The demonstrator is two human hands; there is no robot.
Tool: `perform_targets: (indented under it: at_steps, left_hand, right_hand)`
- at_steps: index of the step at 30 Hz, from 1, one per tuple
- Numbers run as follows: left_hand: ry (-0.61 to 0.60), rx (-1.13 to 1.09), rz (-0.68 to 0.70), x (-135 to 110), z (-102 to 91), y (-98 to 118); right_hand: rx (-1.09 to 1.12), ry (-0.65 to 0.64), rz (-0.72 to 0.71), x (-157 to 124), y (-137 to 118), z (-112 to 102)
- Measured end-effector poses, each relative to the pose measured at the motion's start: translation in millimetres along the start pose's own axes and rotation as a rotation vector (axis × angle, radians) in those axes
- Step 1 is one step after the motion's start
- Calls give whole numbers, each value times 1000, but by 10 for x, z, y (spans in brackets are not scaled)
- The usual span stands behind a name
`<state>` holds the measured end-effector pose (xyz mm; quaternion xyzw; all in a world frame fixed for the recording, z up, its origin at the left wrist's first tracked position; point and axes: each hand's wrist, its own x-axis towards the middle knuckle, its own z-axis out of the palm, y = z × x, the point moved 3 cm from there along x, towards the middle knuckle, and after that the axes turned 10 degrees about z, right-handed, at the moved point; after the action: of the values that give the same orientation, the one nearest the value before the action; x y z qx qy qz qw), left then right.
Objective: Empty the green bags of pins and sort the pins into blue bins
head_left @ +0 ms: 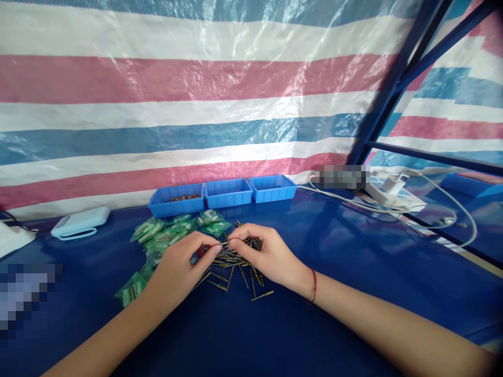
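My left hand (183,264) and my right hand (271,254) meet over a loose pile of blind rivets (230,259) on the blue table. Thumb and forefinger of each hand are pinched together, tip to tip. Between them is a small piece of metal (223,243) that looks like one of the rivets, mostly covered by the fingertips. Several rivets lie scattered at the pile's near edge, one rivet (262,295) a little apart. Green-and-clear small bags (167,233) with metal pieces inside are heaped beside and behind my left hand.
Three blue bins stand in a row at the back: the left bin (176,210) holds small brownish parts, beside a middle bin (228,199) and a right bin (272,195). A light blue case (80,222) lies far left. White cables (353,201) and a power strip (396,196) are at right.
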<state>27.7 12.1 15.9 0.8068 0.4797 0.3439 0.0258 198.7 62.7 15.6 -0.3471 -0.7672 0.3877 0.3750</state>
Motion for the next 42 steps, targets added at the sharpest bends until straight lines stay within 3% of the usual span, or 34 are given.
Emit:
perform_targets:
  at_steps: [10,17,20,22,25,28,31,34,37,42]
  left_hand:
    - [-31,41,122,-11,63,3]
    - [-30,54,71,57,3,-12]
    - [41,205,26,325,-77,-153]
    - [60,327,10,609,-87,-294]
    - [78,415,-21,1039,-16,-483]
    - [138,447,-70,1210,77,-519]
    - [85,420,-28,997,150,-371]
    - [1,309,87,552,172,-141]
    - [-12,242,103,173,152,24]
    - [-15,180,102,20,144,105]
  right_hand:
    - [-189,123,-203,-61,-132,-52]
    - [-202,149,-135,-13,-88,-93]
    - [-208,154,-31,61,-33,-157]
    - [-274,55,-4,96,-14,-188]
    - [-453,-115,-66,79,-22,-216]
    - [-616,-231,-116,10,-25,-207]
    - [-707,-293,-132,-39,-8,-161]
    - [-730,-268,-165,-49,0,-121]
    - [-742,-238,-197,-51,-7,-89]
    - [-747,-218,-229,-57,-46,-66]
